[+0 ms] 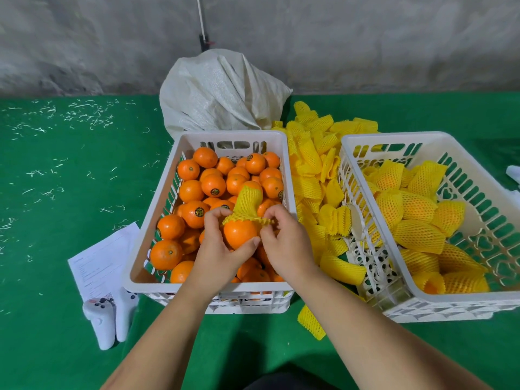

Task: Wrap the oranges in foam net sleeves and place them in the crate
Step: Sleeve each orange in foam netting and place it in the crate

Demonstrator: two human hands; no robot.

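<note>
Item: orange (239, 232), held over L crate (157, 209); L hand (222, 249) cupped it, R hand (287, 243) pinched foam net sleeve (247, 205) at mouth, only just started over fruit; approx. a dozen wrapped oranges (419, 235) lay in R crate (478, 302); L crate remained full of bare fruit; spare sleeves (318, 175) piled btwn crates; bulk of job left.

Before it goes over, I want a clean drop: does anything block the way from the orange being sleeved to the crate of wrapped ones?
Only low things: the pile of loose sleeves and the right crate near wall lie between; open space above them.
</note>
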